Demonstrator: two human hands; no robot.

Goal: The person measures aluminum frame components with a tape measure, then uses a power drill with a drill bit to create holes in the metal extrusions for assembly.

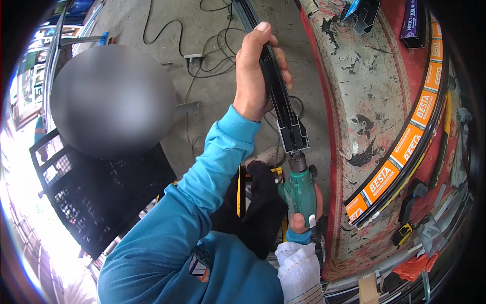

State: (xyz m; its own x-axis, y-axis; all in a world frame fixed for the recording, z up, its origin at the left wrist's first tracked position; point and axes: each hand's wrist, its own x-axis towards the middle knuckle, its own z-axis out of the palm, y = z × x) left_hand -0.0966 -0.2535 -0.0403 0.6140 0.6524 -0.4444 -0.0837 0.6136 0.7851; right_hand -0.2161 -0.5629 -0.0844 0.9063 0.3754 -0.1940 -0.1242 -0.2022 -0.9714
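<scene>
My left hand (257, 71) is wrapped around a long black metal profile (277, 88), its thumb lying along the near side. The profile slants from the top of the view down to the middle, its cut end with grooves facing me. Below it, a green power drill (300, 192) is gripped by my right hand (304, 213), whose fingers are partly hidden behind the body. The drill's metal chuck (297, 161) points up at the profile's end and sits right against or very near it; the bit itself cannot be made out.
A worn, red-edged workbench (349, 126) stands on the right. Along it lie orange-labelled black profiles (400, 162), a purple box (412, 25) and a yellow tape measure (404, 233). Cables and a power strip (193, 57) lie on the floor. A black mesh panel (111, 195) is at left.
</scene>
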